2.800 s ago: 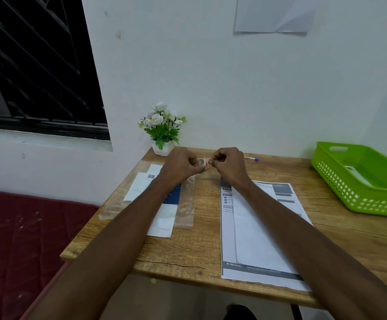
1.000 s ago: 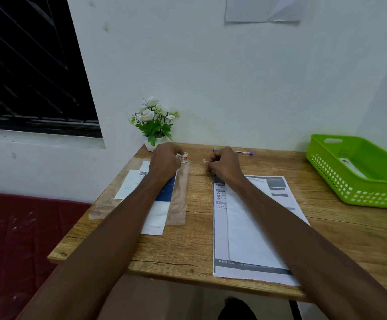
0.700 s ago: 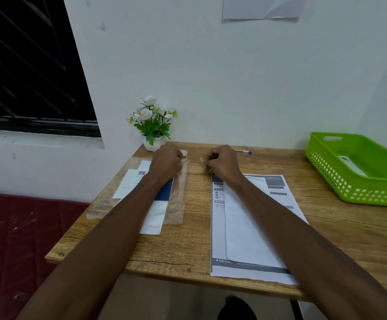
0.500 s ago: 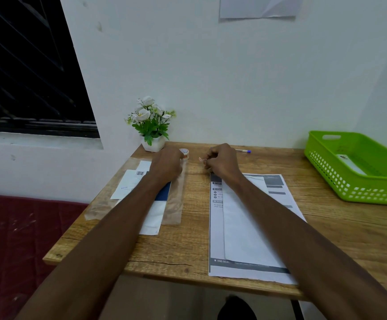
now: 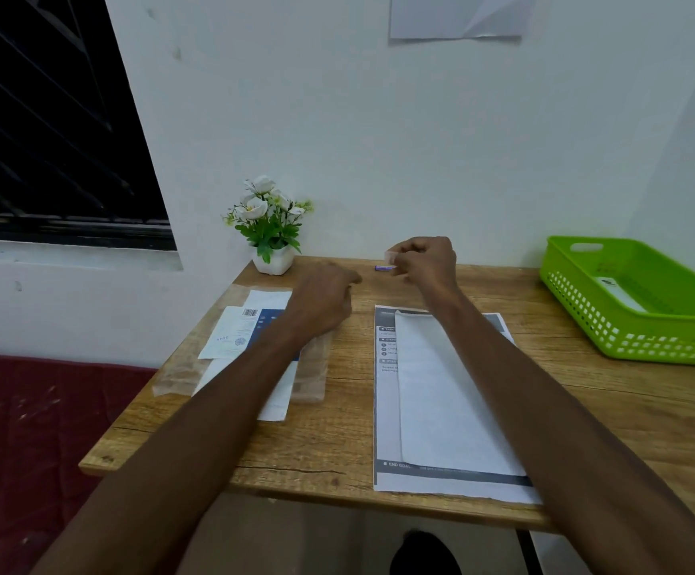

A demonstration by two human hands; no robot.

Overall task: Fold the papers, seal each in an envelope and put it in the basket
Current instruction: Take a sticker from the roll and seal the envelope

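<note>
From the head camera, the wooden counter carries a white envelope lying on a printed sheet of paper near the front edge. The right hand is raised above the counter's far side, its grip pinching a small translucent strip of tape between thumb and fingertips. The left hand hovers low over a clear plastic sleeve holding white and blue papers — fingers loosely curled, blurred, and whether they hold anything cannot be told. A green plastic basket sits at the far right with a white envelope inside. A small white potted flower plant stands against the wall.
</note>
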